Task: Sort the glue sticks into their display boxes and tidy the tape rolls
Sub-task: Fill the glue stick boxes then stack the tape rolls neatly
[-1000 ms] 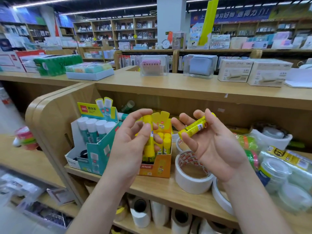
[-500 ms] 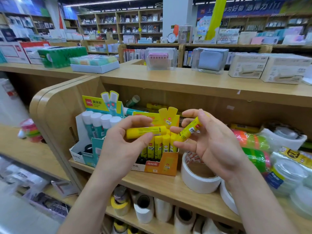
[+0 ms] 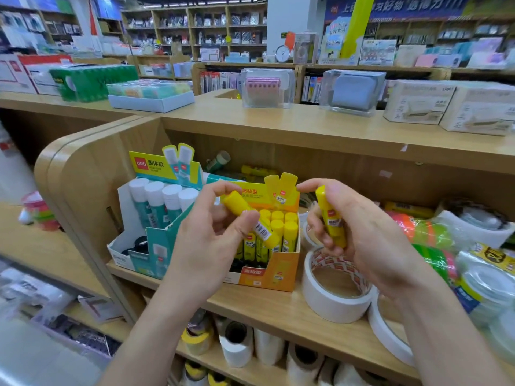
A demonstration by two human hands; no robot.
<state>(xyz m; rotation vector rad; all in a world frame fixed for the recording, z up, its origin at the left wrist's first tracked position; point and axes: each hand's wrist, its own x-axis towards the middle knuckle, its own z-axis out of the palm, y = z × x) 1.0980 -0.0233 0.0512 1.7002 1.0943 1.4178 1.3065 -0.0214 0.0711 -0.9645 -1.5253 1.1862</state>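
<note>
A person stands at a wooden shop shelf, both bare forearms reaching in from the bottom of the view. The left hand, just left of centre, pinches a tilted glue stick between thumb and curled fingers, its yellow cap pointing to ten o'clock and its barcode end to four o'clock. The right hand, at three o'clock from the left, curls its fingers round an upright glue stick, cap at twelve o'clock. Between and just below the hands sits an orange display box, in which yellow glue sticks stand upright in rows. At nine o'clock from it, touching its side, stands a teal display box with white-capped glue sticks lined up at the back. At three o'clock from the orange box a white tape roll lies flat on the shelf, under the right hand; a second tape roll lies at four o'clock from it, partly hidden by the right forearm.
</note>
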